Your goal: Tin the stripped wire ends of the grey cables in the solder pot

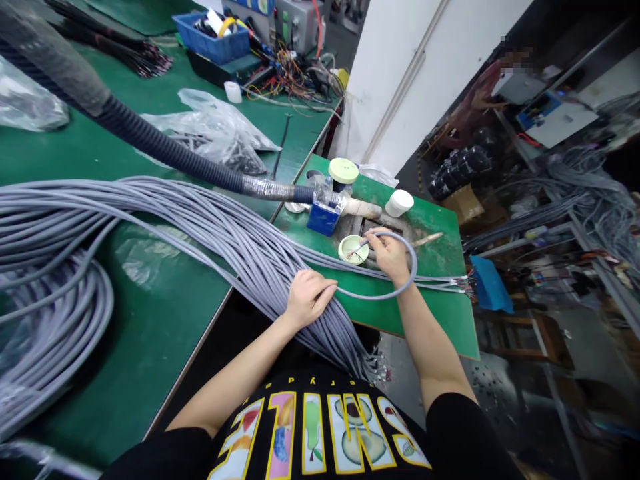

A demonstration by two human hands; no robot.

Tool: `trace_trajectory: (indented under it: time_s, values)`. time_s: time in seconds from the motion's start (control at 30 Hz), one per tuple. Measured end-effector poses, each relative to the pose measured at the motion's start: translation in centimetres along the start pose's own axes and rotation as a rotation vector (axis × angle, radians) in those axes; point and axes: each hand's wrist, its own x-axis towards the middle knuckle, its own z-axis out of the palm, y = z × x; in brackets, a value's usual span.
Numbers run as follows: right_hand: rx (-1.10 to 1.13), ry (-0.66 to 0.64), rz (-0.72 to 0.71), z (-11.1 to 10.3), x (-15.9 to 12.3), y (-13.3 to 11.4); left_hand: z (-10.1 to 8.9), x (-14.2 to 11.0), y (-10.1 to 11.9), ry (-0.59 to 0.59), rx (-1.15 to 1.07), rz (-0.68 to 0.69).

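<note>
My right hand (389, 255) pinches a grey cable (415, 260) close to its stripped end. The thin bare wires of that end dip into a small pale round pot (345, 257). From there the cable curves round over my right wrist and back to my left hand (311, 298), whose fingers are closed on it. My left hand rests on top of a thick bundle of grey cables (260, 247). Beside the pot stands a blue box (323, 220), where the nozzle of a dark corrugated hose (200, 163) is taped.
A white tub (399, 203) and a yellow-lidded jar (343, 171) stand on the small green table (445, 320). On the left bench lie coiled cables (90, 313), plastic bags (215, 133) and a blue bin (213, 41). Another person (467, 107) is in the right background.
</note>
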Motion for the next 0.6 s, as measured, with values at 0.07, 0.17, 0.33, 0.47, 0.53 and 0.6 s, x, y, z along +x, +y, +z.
trace_trajectory:
  time_s: [0.07,0.17,0.33,0.47,0.53,0.6]
  values:
    - [-0.003,-0.001,0.006,0.05,0.08,0.05,-0.01,0.0,-0.02,-0.007,0.0,-0.001]
    - [-0.004,0.005,0.008,0.11,0.22,0.14,-0.01,0.01,-0.06,-0.002,-0.003,0.013]
    - [-0.005,0.004,0.026,0.09,0.23,0.01,0.03,0.01,-0.06,-0.009,0.012,0.008]
    - [-0.035,0.021,-0.032,-0.06,-0.06,-0.37,0.07,-0.06,-0.11,0.007,0.026,0.041]
    - [-0.063,0.025,-0.067,-0.13,-0.18,-0.54,0.07,-0.09,-0.14,0.013,0.031,0.058]
    - [-0.084,0.021,-0.089,-0.18,-0.26,-0.6,0.04,-0.1,-0.12,0.016,0.036,0.067]
